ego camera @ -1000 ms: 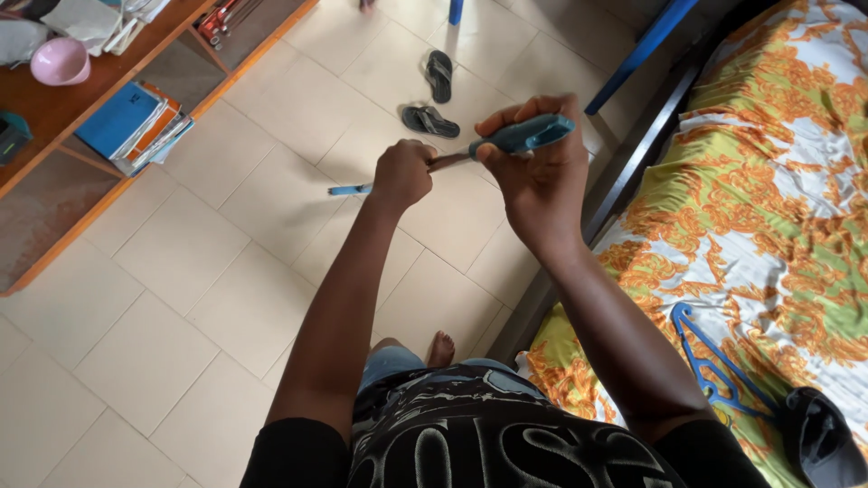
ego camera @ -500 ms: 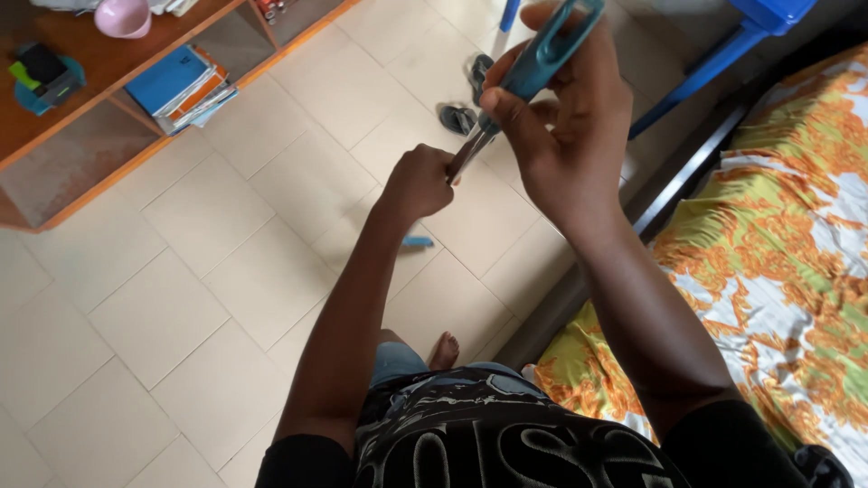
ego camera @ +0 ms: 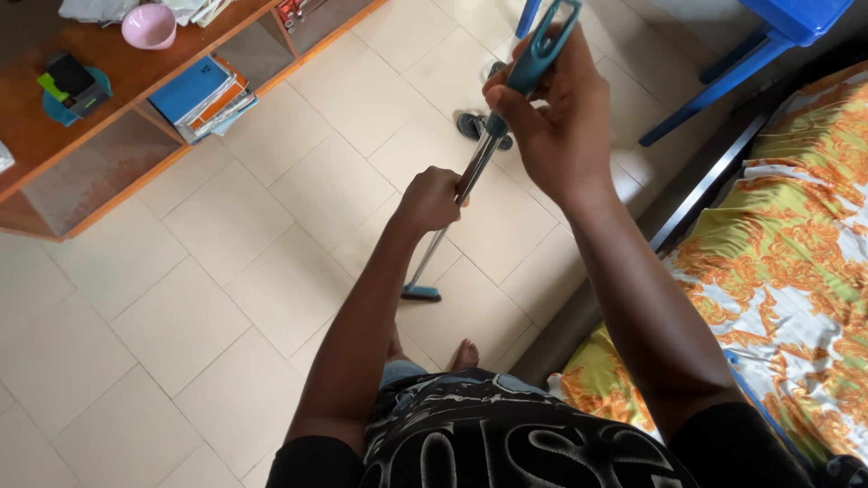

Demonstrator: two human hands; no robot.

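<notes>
Right hand [ego camera: 561, 117] grips the teal handle [ego camera: 541, 50] of the pole [ego camera: 452, 212] | left hand [ego camera: 429, 201] wrapped round the pole lower down | pole end just above the floor [ego camera: 226, 298], beside the bed [ego camera: 796, 271] | risk: pole could slip and hit the foot [ego camera: 466, 354].

my left – orange wooden shelf [ego camera: 136, 77] | pink bowl [ego camera: 149, 25] on top | blue books [ego camera: 203, 90] stacked in cubby | black sandal [ego camera: 476, 126] on floor tiles | blue plastic chair [ego camera: 768, 32] | my right – floral bedsheet [ego camera: 796, 262]
</notes>
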